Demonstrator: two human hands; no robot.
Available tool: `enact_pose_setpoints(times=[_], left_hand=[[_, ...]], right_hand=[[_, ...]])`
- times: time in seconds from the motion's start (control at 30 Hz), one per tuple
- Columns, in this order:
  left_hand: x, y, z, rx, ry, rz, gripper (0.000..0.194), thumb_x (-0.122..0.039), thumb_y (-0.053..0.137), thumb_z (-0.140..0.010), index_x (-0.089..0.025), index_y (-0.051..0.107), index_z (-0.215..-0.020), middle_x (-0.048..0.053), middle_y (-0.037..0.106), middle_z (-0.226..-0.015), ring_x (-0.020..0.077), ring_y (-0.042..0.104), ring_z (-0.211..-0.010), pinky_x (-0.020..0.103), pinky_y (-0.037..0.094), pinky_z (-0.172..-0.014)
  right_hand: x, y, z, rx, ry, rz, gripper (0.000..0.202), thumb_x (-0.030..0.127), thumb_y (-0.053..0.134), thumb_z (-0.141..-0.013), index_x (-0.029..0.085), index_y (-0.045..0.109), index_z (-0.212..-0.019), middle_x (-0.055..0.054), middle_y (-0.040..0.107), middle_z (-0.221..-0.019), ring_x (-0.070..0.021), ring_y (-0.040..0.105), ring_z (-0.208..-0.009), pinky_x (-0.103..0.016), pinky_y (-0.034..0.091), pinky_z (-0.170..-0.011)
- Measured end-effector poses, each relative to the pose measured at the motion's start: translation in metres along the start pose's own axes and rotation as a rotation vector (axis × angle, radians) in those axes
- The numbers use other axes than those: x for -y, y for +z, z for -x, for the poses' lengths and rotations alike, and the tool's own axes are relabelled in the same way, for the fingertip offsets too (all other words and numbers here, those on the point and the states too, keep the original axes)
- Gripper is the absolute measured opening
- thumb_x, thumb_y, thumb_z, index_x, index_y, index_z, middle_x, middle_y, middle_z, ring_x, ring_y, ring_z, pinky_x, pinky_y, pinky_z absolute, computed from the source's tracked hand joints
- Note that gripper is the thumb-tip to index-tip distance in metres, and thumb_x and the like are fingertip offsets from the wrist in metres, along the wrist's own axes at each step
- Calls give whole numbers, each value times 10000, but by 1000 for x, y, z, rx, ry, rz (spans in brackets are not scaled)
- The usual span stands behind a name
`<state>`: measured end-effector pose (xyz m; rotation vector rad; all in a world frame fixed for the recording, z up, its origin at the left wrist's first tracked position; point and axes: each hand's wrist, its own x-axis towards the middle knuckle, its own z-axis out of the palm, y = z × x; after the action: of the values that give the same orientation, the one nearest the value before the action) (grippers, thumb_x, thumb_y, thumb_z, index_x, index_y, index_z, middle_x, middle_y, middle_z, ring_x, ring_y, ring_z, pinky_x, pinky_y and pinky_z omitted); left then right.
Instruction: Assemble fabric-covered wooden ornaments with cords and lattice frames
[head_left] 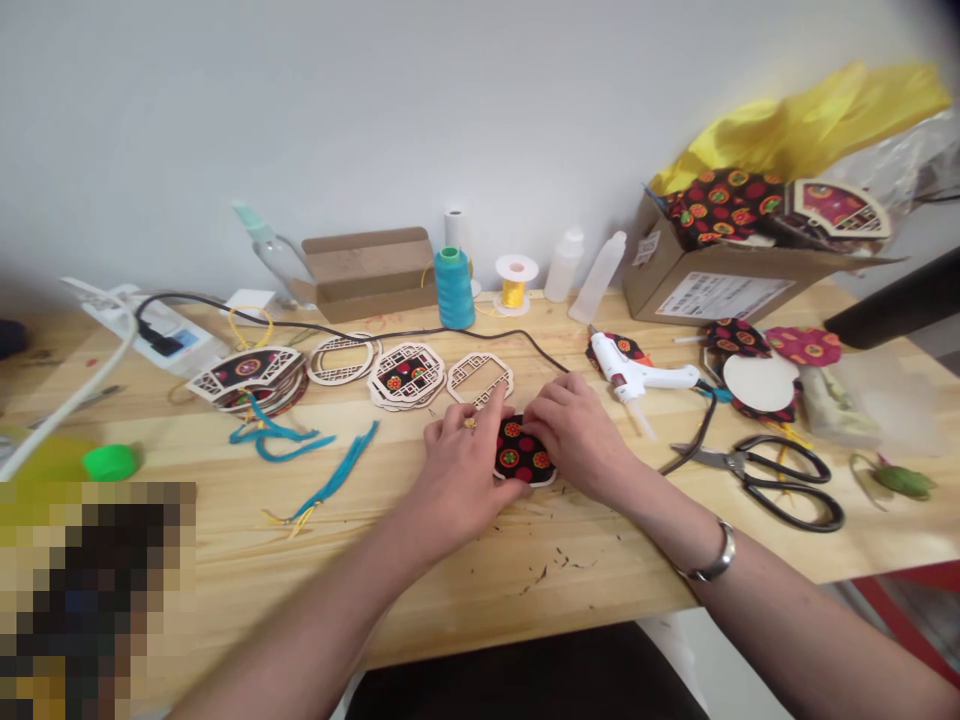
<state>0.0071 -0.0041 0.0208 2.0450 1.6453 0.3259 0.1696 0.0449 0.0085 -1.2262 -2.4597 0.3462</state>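
A small black fabric-covered piece (525, 456) with red and green flower prints lies at the table's middle, a pale rim showing at its lower edge. My left hand (461, 462) grips it from the left, thumb along the near edge and fingers at the far side. On its upper right, the bent fingers of my right hand (577, 432) press together on the fabric; the fingertips are partly hidden. Just beyond lies a wooden lattice frame (480, 378), beside a stack of lattice frames (407, 376) with the same fabric inside. A white glue gun (637, 372) rests right of my right hand.
Large scissors (739, 462) lie at the right, near a cardboard box (701, 280) of fabric pieces. Blue tassels (345, 470) lie left. A black cable (345, 325) crosses the table. Behind stand a teal thread cone (454, 290), a yellow spool (514, 290) and a plastic bottle (565, 268).
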Motion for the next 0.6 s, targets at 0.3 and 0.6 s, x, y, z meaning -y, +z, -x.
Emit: enact_pose_setpoints(times=[0.3,0.6], left_hand=[[1,-2,2,0,26,13,881,-379,642,-744,-231,142,-1454,57,551,-1323,314,344,-1186,455,270,-935],[-1,-1,1,-9,-16,4,910,-366,676,-724,-271,146,-1457,64,536,-1325,317,346,-1194,444,275,-938]], right_hand=[[7,-41,20,178,100,-465,176,149,649,-808,184,602,-642,-11,594,-699,-178,502,-861,-308,436,-776],[34,-102,66,745,-170,-735,172,132,651,-814,200,595,-666,20,628,-681,-122,553,-785,-256,460,-779]])
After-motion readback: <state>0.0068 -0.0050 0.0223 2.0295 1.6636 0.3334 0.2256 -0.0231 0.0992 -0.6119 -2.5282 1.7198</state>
